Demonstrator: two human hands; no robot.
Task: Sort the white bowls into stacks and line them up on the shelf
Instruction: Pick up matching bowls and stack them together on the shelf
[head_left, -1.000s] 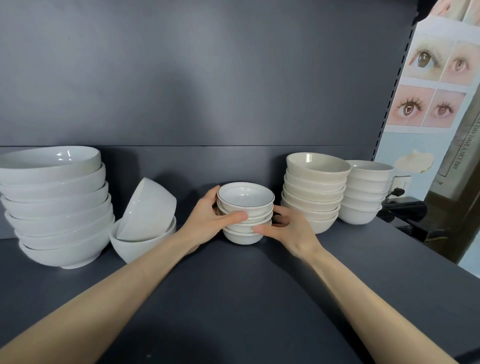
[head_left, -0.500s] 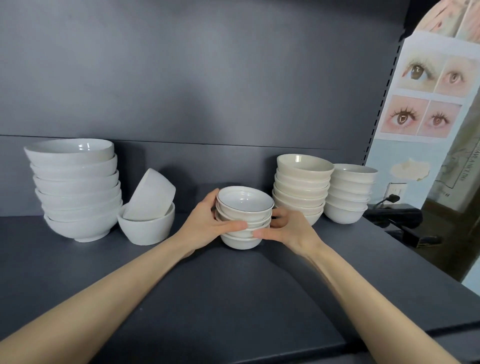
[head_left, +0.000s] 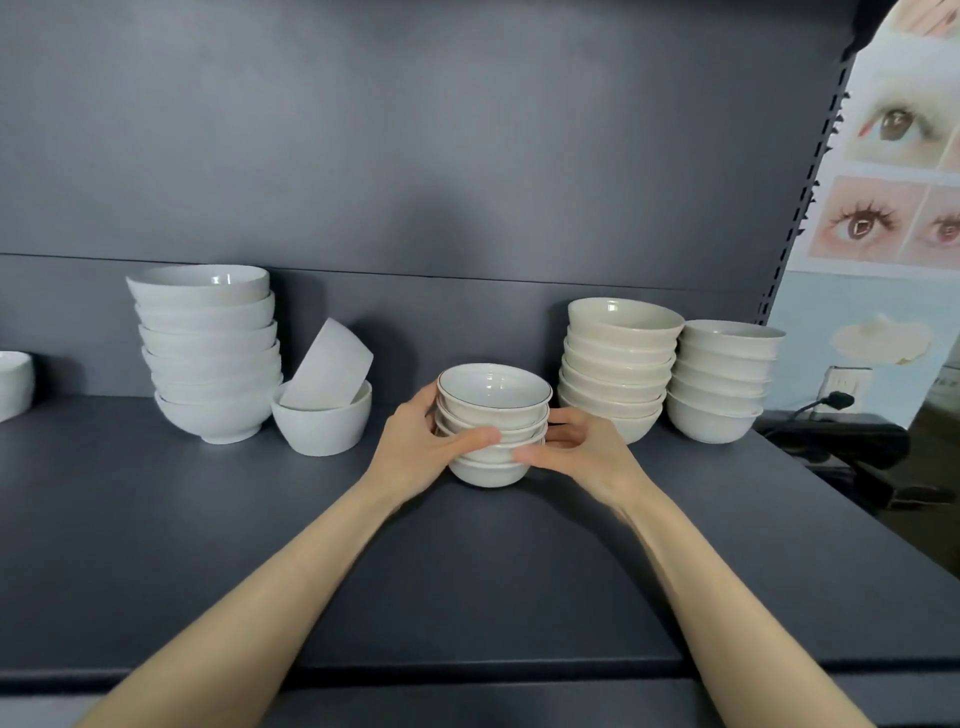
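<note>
I see a dark grey matte shelf board (head_left: 208, 545) with bowls in a row along its far side. At the left edge a white ceramic bowl (head_left: 13, 384) is cut off by the frame. Next comes a tall stack of large white bowls (head_left: 210, 358), then just beside it a single white round bowl (head_left: 322, 428) with another white bowl (head_left: 330, 371) tilted inside it. In the centre, nearer to me, stands a short stack of small thin-rimmed white bowls (head_left: 493, 395). To the right, a cream bowl stack (head_left: 618, 364) touches a lower white bowl stack (head_left: 719, 384).
</note>
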